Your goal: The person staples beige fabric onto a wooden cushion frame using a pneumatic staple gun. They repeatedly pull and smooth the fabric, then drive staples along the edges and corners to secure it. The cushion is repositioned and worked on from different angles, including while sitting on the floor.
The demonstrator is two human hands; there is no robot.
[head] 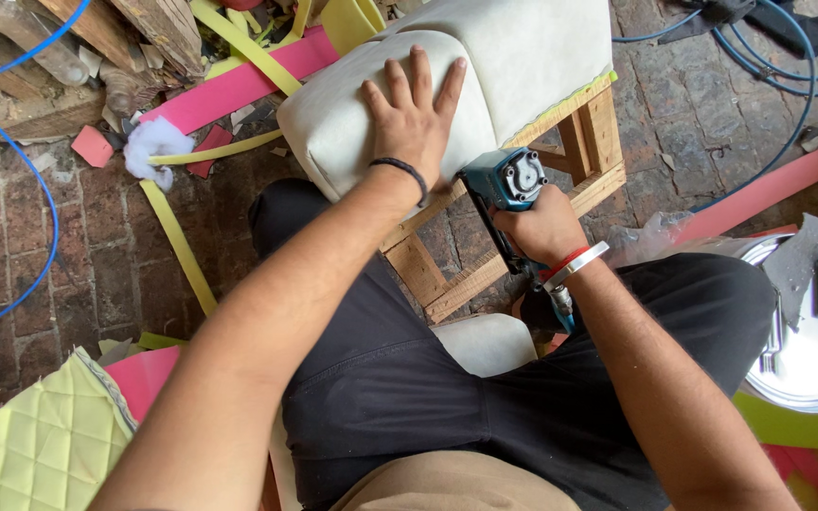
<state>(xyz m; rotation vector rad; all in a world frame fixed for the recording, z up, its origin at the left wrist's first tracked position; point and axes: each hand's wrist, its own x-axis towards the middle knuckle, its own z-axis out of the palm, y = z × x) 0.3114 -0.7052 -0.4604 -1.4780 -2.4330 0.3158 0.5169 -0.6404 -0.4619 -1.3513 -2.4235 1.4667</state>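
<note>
My left hand [414, 118] lies flat, fingers spread, on a padded white upholstered cushion [513, 57] fixed to a bare wooden frame [594, 142]. A black band circles that wrist. My right hand [546, 227] grips a blue pneumatic staple gun [508, 180], its nose pressed against the underside edge of the cushion where the cover meets the wood. That wrist carries a red thread and a metal bangle. The frame leans against my knees, which are in dark trousers.
Brick floor strewn with pink [239, 85] and yellow foam strips [182, 246], a tuft of white stuffing [153, 142], blue air hoses [11, 142], a yellow quilted panel [40, 445], a round metal lid [816, 331] at right, and wood scraps at upper left.
</note>
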